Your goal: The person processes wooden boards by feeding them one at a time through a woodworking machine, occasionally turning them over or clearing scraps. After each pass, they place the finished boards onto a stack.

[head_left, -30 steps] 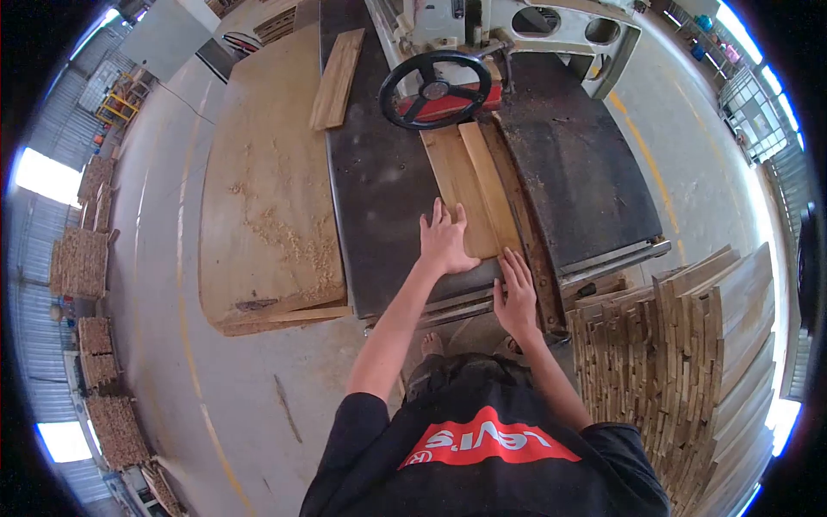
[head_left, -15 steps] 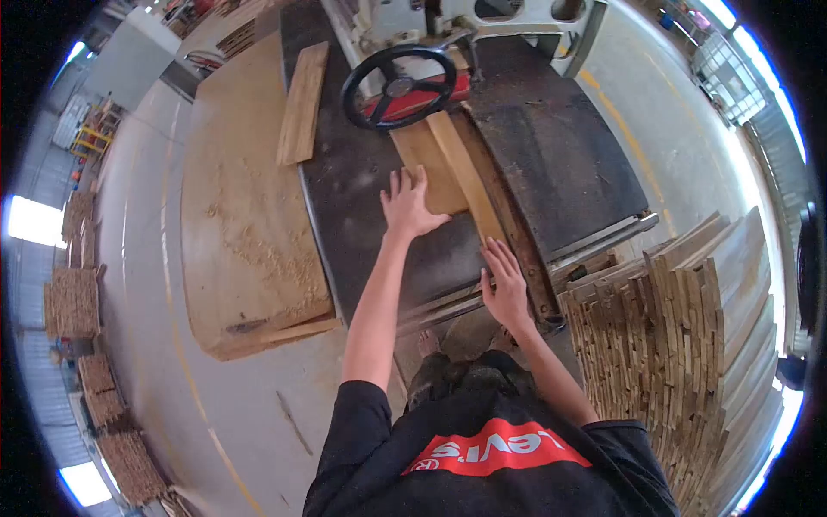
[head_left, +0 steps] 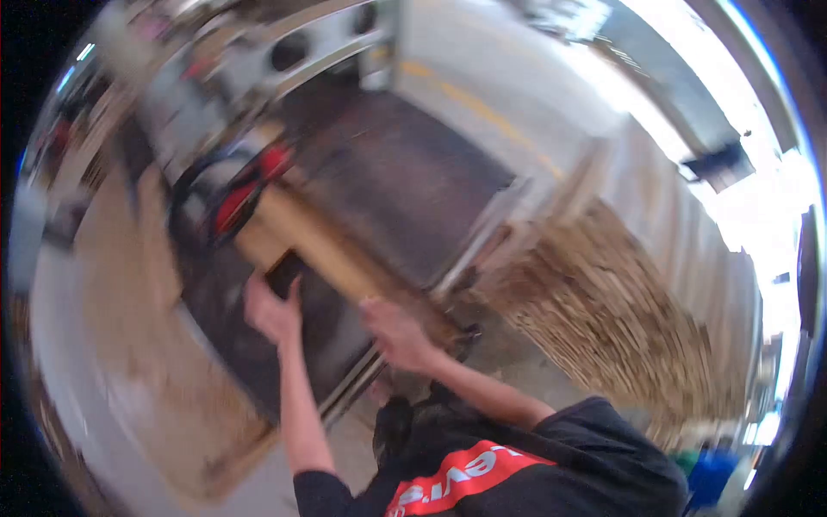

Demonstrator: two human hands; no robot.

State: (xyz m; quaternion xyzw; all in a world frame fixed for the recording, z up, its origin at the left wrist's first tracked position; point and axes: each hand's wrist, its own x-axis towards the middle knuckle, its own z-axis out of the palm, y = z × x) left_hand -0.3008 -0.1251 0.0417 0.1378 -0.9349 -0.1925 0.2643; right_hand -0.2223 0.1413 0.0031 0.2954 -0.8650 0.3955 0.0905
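The view is heavily motion-blurred and tilted. Two pale wooden boards [head_left: 320,246] lie side by side on the dark machine table [head_left: 405,177], their far ends under a black handwheel [head_left: 211,196] with red behind it. My left hand [head_left: 272,312] lies flat at the near end of the left board, fingers spread. My right hand [head_left: 394,333] rests flat on the near end of the narrow right board, by the table's front edge. Neither hand grips anything.
A large stack of cut wooden strips [head_left: 603,314] stands close on the right. A wide sawdust-covered wooden panel [head_left: 129,345] lies left of the machine. The pale machine body [head_left: 284,60] rises beyond the handwheel. Concrete floor surrounds it.
My head has swung hard, tilting and blurring the view. Both hands have pushed the boards further under the handwheel, the left hand sliding forward along the table.
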